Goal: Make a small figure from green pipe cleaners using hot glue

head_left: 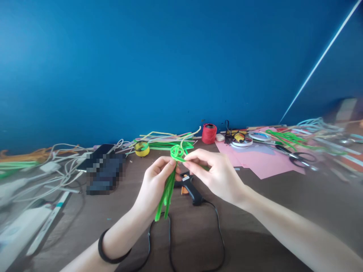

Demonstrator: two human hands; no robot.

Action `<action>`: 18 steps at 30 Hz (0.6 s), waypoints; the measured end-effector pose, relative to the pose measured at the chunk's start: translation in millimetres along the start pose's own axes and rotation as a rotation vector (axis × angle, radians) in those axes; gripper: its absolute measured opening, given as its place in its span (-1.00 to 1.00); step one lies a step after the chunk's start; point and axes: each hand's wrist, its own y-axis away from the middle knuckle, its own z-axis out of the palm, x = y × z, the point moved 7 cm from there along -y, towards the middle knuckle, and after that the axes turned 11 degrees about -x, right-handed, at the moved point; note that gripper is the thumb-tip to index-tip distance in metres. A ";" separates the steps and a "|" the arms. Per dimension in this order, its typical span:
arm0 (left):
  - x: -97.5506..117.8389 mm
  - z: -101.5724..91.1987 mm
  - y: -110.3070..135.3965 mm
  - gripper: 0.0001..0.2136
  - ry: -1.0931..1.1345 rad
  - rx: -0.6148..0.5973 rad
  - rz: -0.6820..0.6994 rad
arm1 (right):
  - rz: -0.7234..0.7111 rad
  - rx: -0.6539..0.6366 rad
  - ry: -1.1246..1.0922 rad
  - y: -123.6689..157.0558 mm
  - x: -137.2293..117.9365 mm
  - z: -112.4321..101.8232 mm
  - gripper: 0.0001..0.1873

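Observation:
Bright green pipe cleaners (169,189) hang down in a bundle below my left hand (159,175), whose thumb and fingers pinch them near the top. Above that grip the green stems curl into a round coil (177,152). My right hand (211,170) pinches a green pipe cleaner end at the coil's right side, between thumb and index finger. A pale stem (193,134) rises beside the coil; where its lower end goes I cannot tell. Just behind my hands lies a black hot glue gun (194,192), partly covered by them, with its cord running toward me.
At the back stand a red spool (209,133) and a yellow tape roll (141,148) near more pipe cleaners (167,145). Phones (106,173) and white cables (64,170) lie left. To the right are pink paper (265,166), scissors (302,159) and white tape rolls (241,142).

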 end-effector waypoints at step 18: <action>-6.5 12.5 4.1 -0.91 0.264 -0.100 -0.063 | 0.186 -0.052 -0.400 -3.7 23.1 9.7 -0.82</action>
